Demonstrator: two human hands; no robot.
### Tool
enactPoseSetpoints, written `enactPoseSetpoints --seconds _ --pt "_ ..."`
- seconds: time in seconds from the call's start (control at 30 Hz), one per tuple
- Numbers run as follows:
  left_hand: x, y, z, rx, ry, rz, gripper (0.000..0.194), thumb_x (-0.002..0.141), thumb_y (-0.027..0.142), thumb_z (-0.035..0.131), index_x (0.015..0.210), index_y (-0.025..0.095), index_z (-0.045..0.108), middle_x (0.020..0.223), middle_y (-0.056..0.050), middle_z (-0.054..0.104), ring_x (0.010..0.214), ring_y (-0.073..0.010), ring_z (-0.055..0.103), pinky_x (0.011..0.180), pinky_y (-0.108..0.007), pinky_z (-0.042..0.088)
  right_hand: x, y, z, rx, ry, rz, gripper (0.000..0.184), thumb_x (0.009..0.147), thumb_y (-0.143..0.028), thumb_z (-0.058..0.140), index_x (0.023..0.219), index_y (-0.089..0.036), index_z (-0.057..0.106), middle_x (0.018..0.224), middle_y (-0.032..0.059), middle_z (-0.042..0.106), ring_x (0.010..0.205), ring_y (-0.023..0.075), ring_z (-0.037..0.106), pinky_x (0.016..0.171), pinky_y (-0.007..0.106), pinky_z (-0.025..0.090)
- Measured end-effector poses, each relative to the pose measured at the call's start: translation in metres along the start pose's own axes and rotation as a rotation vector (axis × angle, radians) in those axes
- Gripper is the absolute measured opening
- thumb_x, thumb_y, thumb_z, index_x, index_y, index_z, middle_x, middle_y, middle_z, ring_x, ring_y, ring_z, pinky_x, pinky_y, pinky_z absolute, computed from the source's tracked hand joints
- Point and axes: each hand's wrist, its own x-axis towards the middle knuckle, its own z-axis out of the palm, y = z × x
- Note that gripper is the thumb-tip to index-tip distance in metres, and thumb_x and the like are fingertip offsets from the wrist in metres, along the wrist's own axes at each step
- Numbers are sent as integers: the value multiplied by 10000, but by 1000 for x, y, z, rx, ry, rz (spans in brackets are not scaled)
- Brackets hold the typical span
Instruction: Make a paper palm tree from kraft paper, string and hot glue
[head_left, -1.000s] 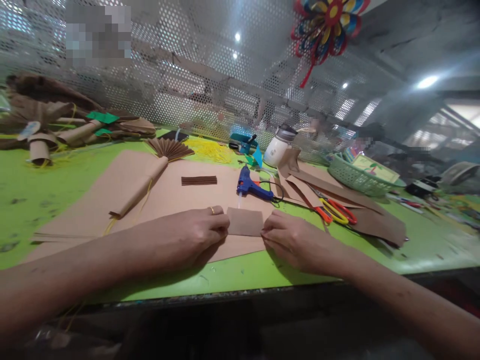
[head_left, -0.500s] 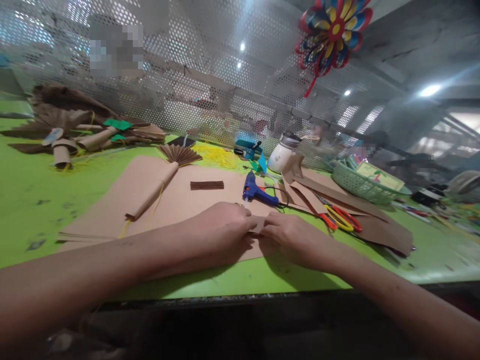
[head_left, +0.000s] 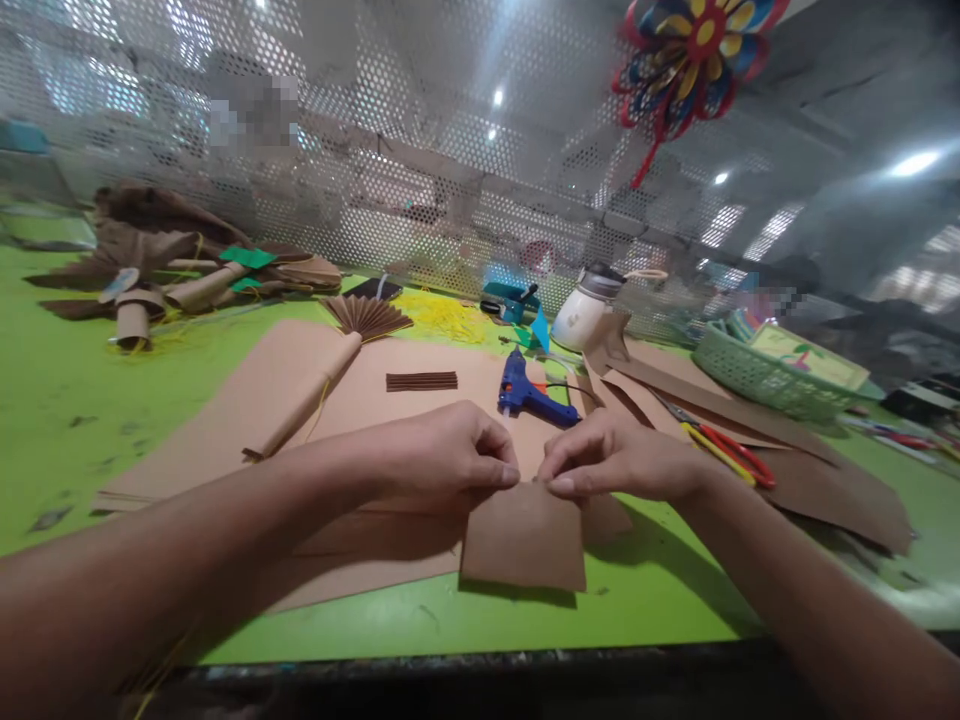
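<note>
Brown paper piece [head_left: 523, 545], mostly covered by fingers half a second ago, now shows its broad face above the surface [head_left: 405, 625]; shaping appears unfinished. Left hand [head_left: 457, 450] and right hand [head_left: 626, 455] pinch its upper edge. Green basket [head_left: 772, 375] holds a printed card [head_left: 810, 352]; other contents unclear.

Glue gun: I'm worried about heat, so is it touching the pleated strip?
Apart. The head view shows bare brown sheet between the glue gun and the pleated strip.
</note>
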Motion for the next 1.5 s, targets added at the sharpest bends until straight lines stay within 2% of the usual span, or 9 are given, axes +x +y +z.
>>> enactPoseSetpoints --seconds 0.1,0.2,0.27,0.47,0.83,0.97,1.1,1.23,1.5 --pt "3 -12 15 181 77 15 162 816 214 500 718 162 618 634 24 551 579 -109 463 539 -213 350 5 4 9 -133 21 -9 170 850 -273 614 829 -122 688 744 22 636 701 131 568 669 253 469" --pt "0 -13 28 445 230 191 192 831 175 488 680 170 608 738 -16 601 655 -132 514 603 -236 384 5 -2 21 -401 86 -137 176 883 -186 538 775 -143 671 774 44 637 754 146 574 699 267 462" --pt "-2 -11 31 523 277 236 209 843 163 480 674 167 603 762 -31 603 677 -136 528 613 -234 396 4 -3 26 -521 134 -221 190 885 -149 514 775 -150 669 762 48 633 742 146 570 678 263 451" --pt "1 -14 29 496 237 161 242 869 233 488 686 165 631 687 -19 595 614 -133 536 551 -232 380 6 7 34 -586 291 -253 149 884 -178 548 785 -155 658 711 36 643 674 137 555 617 247 428" --pt "2 -17 26 574 228 255 232 877 165 480 677 163 598 704 -22 554 626 -130 511 560 -236 387 7 14 37 -628 287 -372 170 876 -69 511 812 -178 625 829 46 623 763 148 548 654 253 419" --pt "-1 -21 31 670 284 331 129 815 140 523 694 173 554 717 -25 533 627 -147 489 566 -267 389 6 15 38 -672 272 -345 151 866 -66 527 835 -179 622 852 41 616 783 151 546 670 254 421" --pt "-4 -25 37 738 311 328 91 751 122 563 700 187 524 727 -24 514 634 -160 469 561 -285 374 2 14 41 -764 264 -233 118 882 -104 527 821 -170 603 840 50 599 791 166 535 699 280 423" --pt "-5 -27 40 772 366 306 108 753 131 563 694 197 501 714 -15 489 616 -160 441 550 -301 349 0 10 43 -832 268 -170 141 896 -139 522 763 -168 561 818 43 568 761 160 505 677 284 404" --pt "-11 -28 39 698 345 295 102 791 126 546 735 199 503 753 -8 487 635 -149 444 570 -294 358 -3 8 42 -896 247 -125 201 904 -163 516 708 -185 477 762 3 507 709 140 451 608 268 340"
